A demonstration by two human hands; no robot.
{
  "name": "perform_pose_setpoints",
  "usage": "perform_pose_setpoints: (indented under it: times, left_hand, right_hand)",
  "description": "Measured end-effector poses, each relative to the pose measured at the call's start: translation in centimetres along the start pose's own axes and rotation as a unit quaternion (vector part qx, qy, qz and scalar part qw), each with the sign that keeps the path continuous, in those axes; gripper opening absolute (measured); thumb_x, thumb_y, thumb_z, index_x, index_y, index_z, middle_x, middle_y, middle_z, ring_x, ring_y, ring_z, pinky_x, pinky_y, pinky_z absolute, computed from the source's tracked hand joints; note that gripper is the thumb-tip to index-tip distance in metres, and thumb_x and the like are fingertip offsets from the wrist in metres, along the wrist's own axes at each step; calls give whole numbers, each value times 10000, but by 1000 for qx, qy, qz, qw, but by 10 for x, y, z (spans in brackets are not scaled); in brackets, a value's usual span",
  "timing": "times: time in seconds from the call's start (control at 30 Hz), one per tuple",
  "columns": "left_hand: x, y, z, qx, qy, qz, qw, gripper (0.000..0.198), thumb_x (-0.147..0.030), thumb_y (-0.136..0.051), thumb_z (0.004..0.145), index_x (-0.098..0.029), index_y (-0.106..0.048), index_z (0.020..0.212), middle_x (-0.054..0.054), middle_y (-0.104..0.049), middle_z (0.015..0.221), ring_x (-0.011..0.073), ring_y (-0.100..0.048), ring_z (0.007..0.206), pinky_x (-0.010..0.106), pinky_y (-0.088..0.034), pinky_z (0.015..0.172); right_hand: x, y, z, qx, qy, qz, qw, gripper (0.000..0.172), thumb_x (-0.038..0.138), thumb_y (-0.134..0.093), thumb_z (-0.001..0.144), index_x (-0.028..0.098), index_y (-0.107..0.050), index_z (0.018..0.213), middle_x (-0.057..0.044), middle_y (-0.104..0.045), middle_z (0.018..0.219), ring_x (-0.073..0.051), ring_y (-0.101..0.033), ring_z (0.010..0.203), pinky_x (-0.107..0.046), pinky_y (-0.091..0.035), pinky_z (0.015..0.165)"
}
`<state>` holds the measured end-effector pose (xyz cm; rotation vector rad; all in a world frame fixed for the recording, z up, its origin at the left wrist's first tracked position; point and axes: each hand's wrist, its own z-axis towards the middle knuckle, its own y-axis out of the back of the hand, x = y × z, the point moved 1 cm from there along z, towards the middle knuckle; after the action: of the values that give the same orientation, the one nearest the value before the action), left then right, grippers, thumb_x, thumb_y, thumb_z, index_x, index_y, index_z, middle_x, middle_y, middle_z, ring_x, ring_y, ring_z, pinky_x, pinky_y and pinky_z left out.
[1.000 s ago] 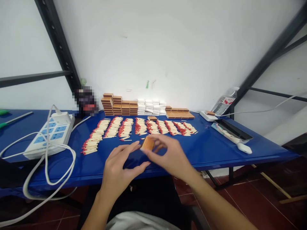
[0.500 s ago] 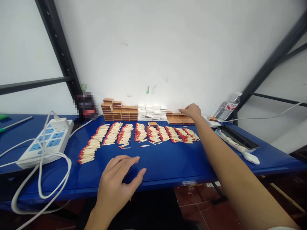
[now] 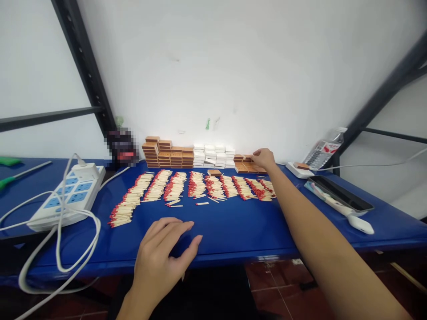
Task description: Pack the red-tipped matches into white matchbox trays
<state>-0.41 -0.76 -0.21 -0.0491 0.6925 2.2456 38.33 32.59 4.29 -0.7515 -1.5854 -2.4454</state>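
Note:
My left hand [image 3: 163, 258] hovers above the front of the blue table [image 3: 227, 231], fingers bent and thumb apart, holding nothing. At the back, my right hand [image 3: 264, 159] reaches to a low group of brown matchboxes [image 3: 245, 167]. Its fingertips close on a matchbox in the top layer, largely covered by the hand. Wooden matches with red heads [image 3: 175, 186] lie in several bunches across the middle. A single brown matchbox [image 3: 214, 172] lies between the matches and stacked white matchbox trays [image 3: 210, 156]. More brown matchboxes [image 3: 153, 153] are piled at the left.
A white power strip [image 3: 66, 195] with looping cables stands left, near a green-handled tool [image 3: 13, 178]. At right are a leaning plastic bottle [image 3: 323, 149], a black tray [image 3: 340, 193] and a white handled item [image 3: 360, 223]. A wall rises behind.
My right hand has shifted slightly down and left over the brown matchboxes, its fingers drawing closer together. The left hand stays nearly still. The view has turned slightly.

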Motion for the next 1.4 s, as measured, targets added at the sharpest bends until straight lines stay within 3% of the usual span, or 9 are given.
perform_pose_setpoints:
  times: [0.53,0.7,0.83,0.97,1.1,1.27,1.4]
  left_hand:
    - [0,-2,3,7,-11,20,1000,149,-190,-791,959,-227,-735,1091,21,-782,934,218,-721,928,371,-561,864]
    - [0,-3,3,10,-9,24,1000,142,-198,-789,965,-220,-734,1094,22,-777,933,214,-712,930,373,-555,872]
    - [0,-3,2,10,-9,23,1000,140,-190,-787,969,-219,-733,1094,24,-776,935,213,-708,935,372,-551,870]
    - [-1,-2,2,10,-7,21,1000,114,-193,-777,976,-220,-730,1077,19,-777,924,209,-706,928,373,-550,862]
    - [-1,-2,2,9,-8,21,1000,110,-195,-772,980,-218,-726,1077,22,-780,929,209,-707,926,375,-551,864]
    - [0,-4,3,7,-7,19,1000,115,-192,-766,981,-219,-729,1086,25,-781,926,215,-711,925,377,-549,859]
    - [-1,-4,3,4,-9,17,1000,114,-194,-772,977,-217,-732,1082,25,-778,920,214,-711,911,372,-547,847]
  right_hand:
    - [16,4,-20,-18,77,11,997,252,303,-684,949,147,-813,1099,-143,-812,1168,-238,-719,1026,-319,-521,898]
    - [33,18,-33,-36,123,-8,992,246,264,-608,971,142,-807,1048,-144,-813,1070,-251,-710,965,-329,-497,852]
    - [59,26,-51,-41,200,-10,979,319,364,-568,1018,154,-796,1094,-137,-807,1042,-264,-709,970,-343,-485,851]
    - [90,15,-77,38,288,-15,957,367,542,-675,960,201,-807,921,-91,-812,950,-237,-712,873,-318,-486,774]
    - [113,-5,-106,104,307,-71,944,547,713,-644,942,184,-782,936,-144,-817,999,-288,-729,921,-346,-498,768]
    - [125,-16,-122,105,292,-103,945,605,783,-693,876,188,-750,974,-167,-813,1004,-333,-738,923,-368,-508,746]
    - [125,-16,-119,58,290,-84,952,428,602,-630,1009,185,-728,992,-161,-797,972,-313,-724,917,-365,-485,754]
